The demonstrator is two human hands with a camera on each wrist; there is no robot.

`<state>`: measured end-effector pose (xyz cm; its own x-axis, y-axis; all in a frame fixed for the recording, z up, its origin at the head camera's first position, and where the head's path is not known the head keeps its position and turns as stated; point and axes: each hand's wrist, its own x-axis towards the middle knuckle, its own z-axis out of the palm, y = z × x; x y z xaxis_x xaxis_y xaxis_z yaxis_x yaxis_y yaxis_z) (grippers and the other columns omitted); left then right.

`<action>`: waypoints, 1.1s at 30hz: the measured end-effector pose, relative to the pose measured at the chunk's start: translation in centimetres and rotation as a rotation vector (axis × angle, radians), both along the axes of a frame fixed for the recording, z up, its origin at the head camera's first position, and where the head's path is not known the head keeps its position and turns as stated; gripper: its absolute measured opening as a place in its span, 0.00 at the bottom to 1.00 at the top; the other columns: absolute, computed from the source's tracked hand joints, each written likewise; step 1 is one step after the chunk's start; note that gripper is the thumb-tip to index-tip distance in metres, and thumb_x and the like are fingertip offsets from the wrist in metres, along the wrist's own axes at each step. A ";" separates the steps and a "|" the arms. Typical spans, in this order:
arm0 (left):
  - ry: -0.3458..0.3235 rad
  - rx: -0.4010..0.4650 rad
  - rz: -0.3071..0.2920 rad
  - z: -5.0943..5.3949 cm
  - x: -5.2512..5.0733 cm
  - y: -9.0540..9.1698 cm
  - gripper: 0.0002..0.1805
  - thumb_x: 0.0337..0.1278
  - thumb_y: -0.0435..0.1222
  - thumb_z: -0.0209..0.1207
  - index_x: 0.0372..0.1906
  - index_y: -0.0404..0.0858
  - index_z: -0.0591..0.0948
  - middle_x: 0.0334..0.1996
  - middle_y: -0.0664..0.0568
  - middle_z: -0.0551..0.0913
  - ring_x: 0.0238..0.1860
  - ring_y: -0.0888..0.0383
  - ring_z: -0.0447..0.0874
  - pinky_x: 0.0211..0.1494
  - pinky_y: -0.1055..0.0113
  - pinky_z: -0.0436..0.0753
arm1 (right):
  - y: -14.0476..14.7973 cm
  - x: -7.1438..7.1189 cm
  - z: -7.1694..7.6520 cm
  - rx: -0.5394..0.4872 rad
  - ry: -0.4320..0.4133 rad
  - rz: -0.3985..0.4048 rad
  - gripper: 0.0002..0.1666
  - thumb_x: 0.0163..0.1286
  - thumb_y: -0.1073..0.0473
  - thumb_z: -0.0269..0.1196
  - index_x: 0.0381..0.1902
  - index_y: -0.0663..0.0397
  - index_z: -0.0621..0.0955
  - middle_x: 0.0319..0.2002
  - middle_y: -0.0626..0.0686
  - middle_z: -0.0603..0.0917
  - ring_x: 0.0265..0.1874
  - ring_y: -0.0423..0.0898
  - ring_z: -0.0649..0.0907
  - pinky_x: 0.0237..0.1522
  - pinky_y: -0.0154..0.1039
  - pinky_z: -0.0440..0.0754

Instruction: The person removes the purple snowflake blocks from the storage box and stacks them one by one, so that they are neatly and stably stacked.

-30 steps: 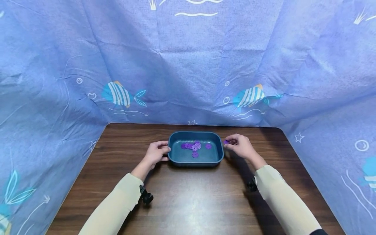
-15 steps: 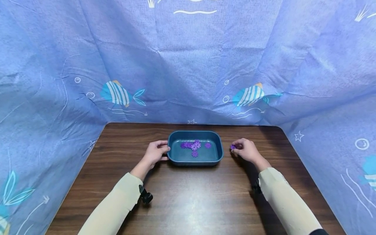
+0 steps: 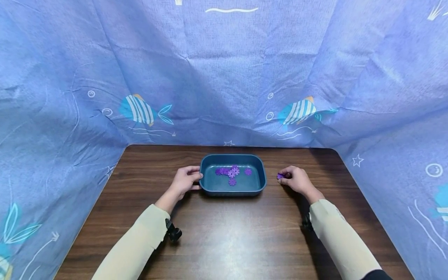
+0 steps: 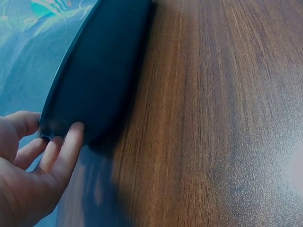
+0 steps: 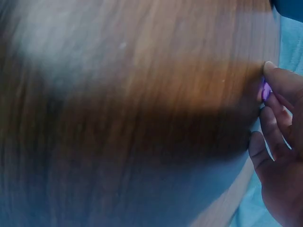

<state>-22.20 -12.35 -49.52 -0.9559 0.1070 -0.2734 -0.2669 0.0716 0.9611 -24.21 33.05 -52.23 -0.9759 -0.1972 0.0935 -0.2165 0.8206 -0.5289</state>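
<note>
In the head view, the right hand (image 3: 298,180) holds a small purple flower-shaped piece (image 3: 280,176) beyond the right edge of the dark-blue round-cornered tray (image 3: 232,193), nearer the brown wooden table's (image 3: 224,233) far edge. In the left wrist view, the left hand's (image 4: 28,182) fingers clamp the tray's left edge, where light pressure should steady it. In the right wrist view, thumb and fingers pinch the piece, best held gently.

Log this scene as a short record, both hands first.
Left hand: grips the left end of the blue tray
Right hand: pinches a purple toothed piece, outside the tray
Tray contents: several purple pieces, some overlapping; one lies apart at right
Surface: brown wood-grain table
Backdrop: blue cloth with striped fish
</note>
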 end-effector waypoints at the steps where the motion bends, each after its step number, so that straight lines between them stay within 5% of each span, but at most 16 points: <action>1: 0.002 0.000 -0.001 0.0 0.0 0.0 0.24 0.71 0.29 0.60 0.68 0.29 0.75 0.61 0.32 0.80 0.54 0.45 0.85 0.43 0.57 0.92 | 0.0 0.0 0.0 0.000 0.001 0.002 0.15 0.62 0.60 0.75 0.46 0.59 0.89 0.43 0.58 0.88 0.41 0.53 0.85 0.47 0.50 0.84; 24: 0.002 0.027 -0.013 -0.3 -0.1 -0.1 0.25 0.71 0.29 0.59 0.69 0.27 0.72 0.62 0.30 0.78 0.55 0.43 0.84 0.45 0.57 0.91 | 0.0 -0.2 0.3 0.025 -0.031 0.022 0.18 0.63 0.57 0.75 0.49 0.59 0.87 0.43 0.57 0.87 0.42 0.54 0.85 0.48 0.52 0.83; 33: 0.002 0.037 -0.007 -0.3 -0.1 -0.1 0.24 0.70 0.28 0.59 0.68 0.28 0.73 0.61 0.30 0.79 0.51 0.45 0.87 0.46 0.55 0.91 | -0.7 -0.8 2.2 -0.093 -0.058 0.084 0.21 0.64 0.61 0.74 0.54 0.62 0.86 0.46 0.59 0.88 0.44 0.53 0.87 0.48 0.47 0.86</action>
<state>-22.29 -12.44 -49.80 -0.9558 0.1232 -0.2670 -0.2643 0.0380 0.9637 -24.97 32.32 -50.00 -0.9607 -0.2713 0.0589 -0.2490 0.7479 -0.6154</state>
